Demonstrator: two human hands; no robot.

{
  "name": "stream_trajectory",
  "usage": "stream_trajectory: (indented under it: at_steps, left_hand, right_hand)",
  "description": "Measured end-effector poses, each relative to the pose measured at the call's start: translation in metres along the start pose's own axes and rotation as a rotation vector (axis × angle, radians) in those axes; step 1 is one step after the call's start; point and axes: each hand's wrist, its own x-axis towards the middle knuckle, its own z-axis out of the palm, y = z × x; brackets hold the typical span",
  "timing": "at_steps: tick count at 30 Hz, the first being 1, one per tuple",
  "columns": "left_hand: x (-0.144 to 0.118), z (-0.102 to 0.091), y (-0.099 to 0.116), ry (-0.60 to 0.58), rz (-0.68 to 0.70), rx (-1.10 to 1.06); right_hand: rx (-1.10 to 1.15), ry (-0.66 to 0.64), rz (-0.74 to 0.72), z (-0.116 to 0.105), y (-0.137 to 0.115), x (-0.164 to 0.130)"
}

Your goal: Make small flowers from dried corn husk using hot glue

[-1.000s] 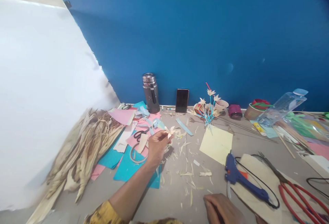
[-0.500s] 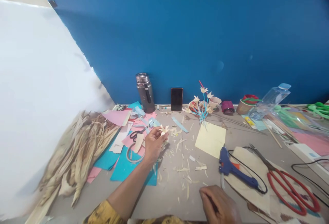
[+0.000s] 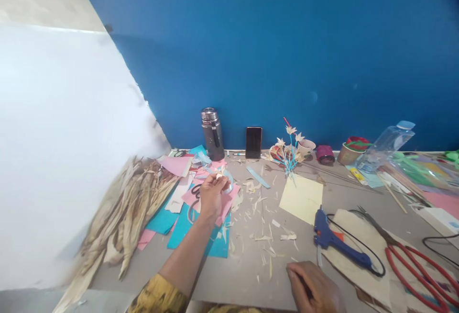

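My left hand (image 3: 211, 197) reaches over the paper pile with its fingers pinched together. Between them is a small cream flower (image 3: 219, 176), most of it hidden by the fingers. My right hand (image 3: 315, 286) rests loosely curled on the table near the front edge, with nothing visible in it. Ahead stand finished-looking cream flowers (image 3: 290, 131) on blue stems, beside a pale yellow sheet (image 3: 301, 199). A blue glue gun (image 3: 340, 243) lies to the right of my right hand, and red-handled scissors (image 3: 416, 267) lie beyond it.
Dried husks (image 3: 125, 212) are heaped at the left. A flask (image 3: 213, 136) and a phone (image 3: 253, 143) stand against the blue wall (image 3: 251, 64). Thin cream scraps (image 3: 263, 238) litter the middle. A tilted plastic bottle (image 3: 389, 145) and a paper cup (image 3: 349, 152) are at the back right.
The view has shifted, so things appear further right. My left hand has turned, and its fingers now cover most of the flower that showed its open petals before. My right hand stays put.
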Motion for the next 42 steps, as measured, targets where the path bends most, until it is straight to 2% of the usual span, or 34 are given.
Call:
stream_trajectory:
  at_steps: [3,6,12,15,18,21,26,29,31,32,35,37,40,42]
  left_hand:
    - [0.007,-0.004,0.006,0.043,0.068,-0.023]
    - [0.005,-0.002,0.006,0.036,0.081,-0.019]
    - [-0.008,0.009,0.002,-0.057,-0.022,0.003]
    - [-0.007,0.014,0.014,-0.089,-0.067,-0.030]
    - [0.003,0.018,0.045,-0.097,-0.072,-0.086]
    - [0.017,0.022,0.091,-0.109,-0.033,-0.136]
    - [0.033,0.033,0.174,-0.084,0.145,-0.232]
    - [0.035,0.046,0.195,-0.063,0.294,-0.241]
    - [0.035,0.054,0.187,-0.080,0.311,-0.218]
    - [0.035,0.058,0.177,-0.105,0.265,-0.197]
    - [0.038,0.061,0.131,-0.159,0.045,-0.097]
    - [0.042,0.056,0.100,-0.123,-0.029,-0.046]
    - [0.049,0.043,0.064,-0.093,-0.022,0.099]
    - [0.052,0.035,0.048,-0.122,0.036,0.295]
  right_hand:
    - [0.008,0.002,-0.005,0.000,0.001,0.001]
    - [0.007,0.014,-0.028,0.000,-0.001,0.003]
    - [-0.020,-0.005,0.008,0.000,-0.005,0.005]
    - [-0.041,-0.014,0.012,0.000,-0.007,0.005]
    - [-0.057,-0.013,0.018,0.000,-0.008,0.006]
    - [-0.075,-0.011,0.013,0.001,-0.008,0.008]
    - [-0.074,-0.004,-0.002,0.001,-0.010,0.011]
    - [-0.075,0.014,0.018,0.000,-0.012,0.012]
    - [-0.083,0.022,0.032,-0.001,-0.014,0.014]
    - [-0.085,0.023,0.035,-0.001,-0.015,0.014]
    - [-0.081,0.016,0.033,-0.002,-0.016,0.015]
    - [-0.072,0.006,0.032,-0.002,-0.015,0.014]
    - [-0.059,-0.015,0.027,-0.003,-0.012,0.010]
    - [-0.059,-0.031,0.026,-0.002,-0.010,0.008]
